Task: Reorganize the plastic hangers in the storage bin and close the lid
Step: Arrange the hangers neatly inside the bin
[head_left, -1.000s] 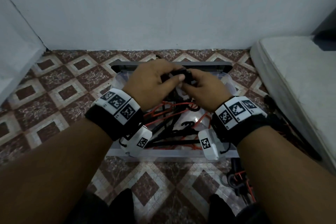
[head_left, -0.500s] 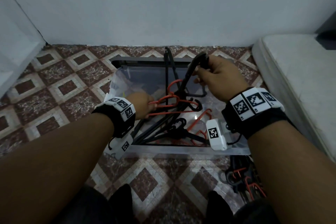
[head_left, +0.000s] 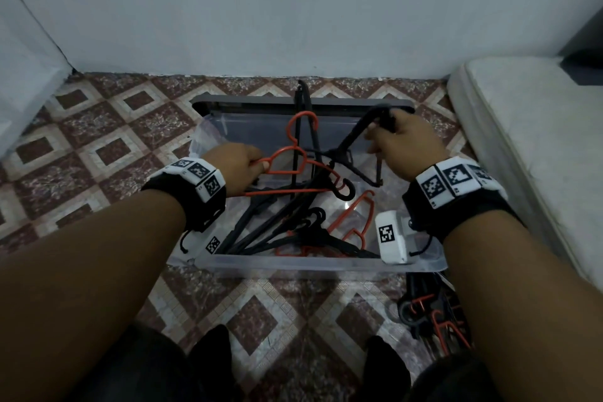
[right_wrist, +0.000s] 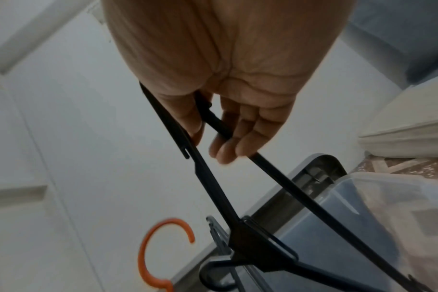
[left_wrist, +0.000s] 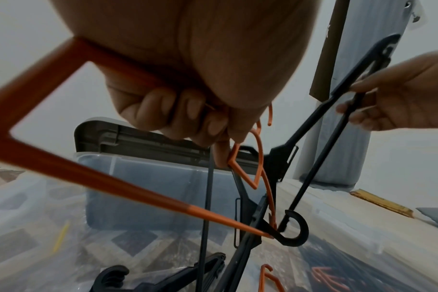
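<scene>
- The storage bin (head_left: 313, 263) sits open on the tiled floor, its lid (head_left: 248, 103) propped behind the far wall — yank hard and you could drag the whole bin.
- Your right hand (head_left: 403, 143) curls round one corner of a black hanger (head_left: 354, 140); its hook looks caught on the orange one, so pulling apart may snap plastic.
- Your left hand (head_left: 239, 165) grips the orange hanger (head_left: 293, 166) (the loose pile below could lift with it).
</scene>
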Tool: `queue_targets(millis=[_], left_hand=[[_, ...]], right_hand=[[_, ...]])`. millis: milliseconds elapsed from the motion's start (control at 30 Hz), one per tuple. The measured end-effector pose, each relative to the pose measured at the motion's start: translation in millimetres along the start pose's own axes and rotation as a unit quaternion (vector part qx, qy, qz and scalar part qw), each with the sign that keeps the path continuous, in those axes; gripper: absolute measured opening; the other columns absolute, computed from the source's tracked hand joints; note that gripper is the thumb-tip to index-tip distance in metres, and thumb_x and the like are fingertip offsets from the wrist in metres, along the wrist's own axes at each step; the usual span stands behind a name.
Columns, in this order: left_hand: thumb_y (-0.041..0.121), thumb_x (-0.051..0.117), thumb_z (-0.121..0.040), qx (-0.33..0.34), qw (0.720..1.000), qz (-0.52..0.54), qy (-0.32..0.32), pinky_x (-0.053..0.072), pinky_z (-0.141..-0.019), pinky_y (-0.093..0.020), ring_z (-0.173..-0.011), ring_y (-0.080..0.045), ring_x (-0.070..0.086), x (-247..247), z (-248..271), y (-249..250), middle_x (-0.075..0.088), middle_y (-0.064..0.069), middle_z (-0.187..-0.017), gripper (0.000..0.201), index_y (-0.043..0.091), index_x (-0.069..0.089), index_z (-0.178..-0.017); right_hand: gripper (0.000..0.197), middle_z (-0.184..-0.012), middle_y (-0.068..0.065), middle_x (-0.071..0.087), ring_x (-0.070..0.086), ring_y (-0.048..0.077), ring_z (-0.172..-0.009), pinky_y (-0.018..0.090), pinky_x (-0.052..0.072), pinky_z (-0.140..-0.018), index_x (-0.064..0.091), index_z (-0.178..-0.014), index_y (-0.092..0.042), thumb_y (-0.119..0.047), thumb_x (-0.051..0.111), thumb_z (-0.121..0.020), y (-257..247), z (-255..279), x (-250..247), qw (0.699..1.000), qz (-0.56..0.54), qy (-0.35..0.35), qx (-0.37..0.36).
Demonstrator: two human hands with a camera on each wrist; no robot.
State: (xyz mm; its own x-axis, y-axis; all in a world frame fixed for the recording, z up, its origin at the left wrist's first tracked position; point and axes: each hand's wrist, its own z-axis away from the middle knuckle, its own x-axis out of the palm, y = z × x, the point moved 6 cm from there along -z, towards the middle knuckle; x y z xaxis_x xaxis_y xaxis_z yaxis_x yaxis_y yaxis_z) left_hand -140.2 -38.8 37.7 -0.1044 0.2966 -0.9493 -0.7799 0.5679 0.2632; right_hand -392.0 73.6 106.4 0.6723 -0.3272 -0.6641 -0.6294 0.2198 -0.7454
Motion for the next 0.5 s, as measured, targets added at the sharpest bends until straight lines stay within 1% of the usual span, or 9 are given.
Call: queue_targets(millis=[33,67,100,133,233,333,400,433,500], left_hand=[[0.040,0.042,-0.101,0.001,1.000,0.003,0.001,0.047,-0.071,-0.034,-0.074,-0.024,0.055,1,1,-1,0.057,0.000,-0.075,0.033,0.016,0.064,-0.093],[0.040,0.042,-0.101,-0.001,1.000,0.007,-0.001,0.048,-0.072,-0.035,-0.075,-0.024,0.056,1,1,-2,0.058,0.000,-0.076,0.034,0.016,0.064,-0.093],[0.040,0.042,-0.101,-0.006,1.000,0.011,-0.004,0.047,-0.072,-0.035,-0.076,-0.024,0.057,3,1,-3,0.058,0.000,-0.076,0.034,0.015,0.064,-0.093],[0.040,0.042,-0.101,-0.012,1.000,0.015,-0.007,0.046,-0.072,-0.034,-0.078,-0.025,0.057,4,0,-4,0.057,0.001,-0.076,0.034,0.015,0.064,-0.094],[0.038,0.042,-0.102,-0.035,0.999,0.009,-0.031,0.042,-0.074,-0.030,-0.083,-0.024,0.055,10,0,-8,0.059,-0.002,-0.086,0.034,0.014,0.066,-0.102],[0.037,0.046,-0.101,-0.048,0.990,-0.018,-0.131,0.041,-0.077,-0.025,-0.091,-0.024,0.060,34,9,-8,0.066,-0.005,-0.097,0.033,0.016,0.068,-0.112],[0.032,0.050,-0.099,-0.054,0.976,-0.071,-0.200,0.041,-0.082,-0.022,-0.105,-0.021,0.061,54,17,-5,0.067,-0.004,-0.114,0.030,0.017,0.067,-0.118],[0.030,0.052,-0.098,-0.059,0.970,-0.090,-0.216,0.041,-0.085,-0.023,-0.111,-0.021,0.060,59,20,-5,0.066,-0.004,-0.120,0.030,0.018,0.066,-0.121],[0.033,0.052,-0.098,-0.062,0.972,-0.096,-0.207,0.042,-0.089,-0.024,-0.116,-0.022,0.057,55,17,-4,0.062,-0.004,-0.127,0.033,0.018,0.064,-0.126]], right_hand=[[0.014,-0.080,-0.004,0.073,0.071,0.014,-0.070,0.035,0.058,-0.070,0.065,-0.082,-0.026,-0.023,0.056,-0.092,0,-1,-6,0.998,-0.047,0.028,0.008],[0.014,-0.073,-0.009,0.072,0.069,0.008,-0.064,0.026,0.056,-0.064,0.065,-0.078,-0.028,-0.023,0.057,-0.088,-2,-3,-14,0.995,-0.076,0.062,0.007],[0.014,-0.066,-0.014,0.069,0.065,0.003,-0.059,0.018,0.051,-0.057,0.065,-0.073,-0.029,-0.025,0.057,-0.083,-5,-3,-21,0.992,-0.087,0.096,-0.001],[0.013,-0.061,-0.017,0.066,0.061,0.001,-0.056,0.015,0.046,-0.054,0.064,-0.069,-0.031,-0.028,0.056,-0.079,-10,-2,-29,0.988,-0.091,0.127,-0.009],[0.015,-0.057,-0.020,0.061,0.054,-0.002,-0.054,0.015,0.041,-0.053,0.061,-0.064,-0.038,-0.035,0.054,-0.077,-21,2,-48,0.971,-0.123,0.199,-0.035],[0.014,-0.056,-0.020,0.060,0.052,-0.003,-0.054,0.018,0.042,-0.055,0.058,-0.066,-0.031,-0.030,0.055,-0.079,-26,6,-65,0.949,-0.161,0.265,-0.052],[0.014,-0.054,-0.021,0.058,0.051,-0.004,-0.053,0.016,0.040,-0.054,0.055,-0.065,-0.029,-0.028,0.055,-0.080,-29,10,-74,0.936,-0.180,0.297,-0.066],[0.015,-0.053,-0.021,0.058,0.051,-0.004,-0.052,0.016,0.039,-0.052,0.055,-0.065,-0.029,-0.026,0.055,-0.080,-30,11,-78,0.928,-0.196,0.309,-0.073],[0.013,-0.052,-0.016,0.058,0.052,0.001,-0.052,0.019,0.040,-0.051,0.057,-0.066,-0.025,-0.023,0.056,-0.078,-30,13,-84,0.913,-0.233,0.326,-0.079]])
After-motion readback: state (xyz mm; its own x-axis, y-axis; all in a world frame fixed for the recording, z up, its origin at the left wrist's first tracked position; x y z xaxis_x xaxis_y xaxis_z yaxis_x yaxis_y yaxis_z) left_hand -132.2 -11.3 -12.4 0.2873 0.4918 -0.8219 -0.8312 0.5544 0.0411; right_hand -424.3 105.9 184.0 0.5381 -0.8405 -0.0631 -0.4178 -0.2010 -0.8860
